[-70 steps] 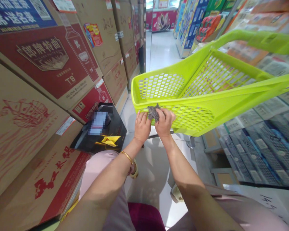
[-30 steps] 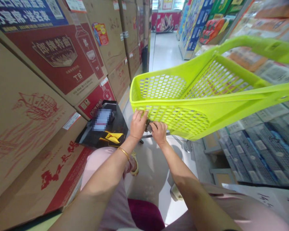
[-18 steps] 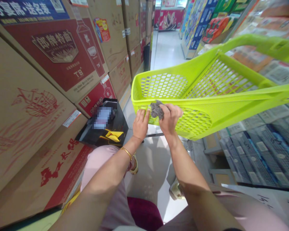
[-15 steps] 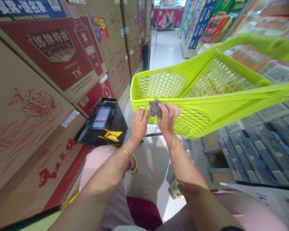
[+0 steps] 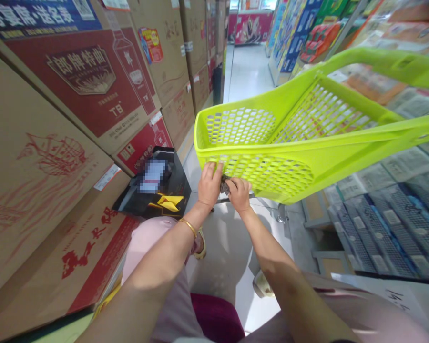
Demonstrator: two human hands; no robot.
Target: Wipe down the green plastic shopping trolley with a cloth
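A lime-green plastic shopping cart (image 5: 289, 155) with latticed sides stands before me. My left hand (image 5: 210, 185) grips the lower side wall near its left end, fingertips at the lattice. Just to its right, my right hand (image 5: 239, 193) is closed on a crumpled grey rag (image 5: 224, 185), pressed low against the same wall. Only a small part of the rag shows between my two hands; the rest is hidden by my fingers.
Stacked cardboard cartons (image 5: 82, 81) line the left side. A black bag (image 5: 178, 178) with a phone on top stands by my left knee. Packaged goods (image 5: 389, 228) fill the right side. A tiled aisle (image 5: 248, 66) runs ahead.
My right hand has moved down and slightly left with the rag, from just under the cart's rim to lower on its side. My left hand stays at nearly the same spot.
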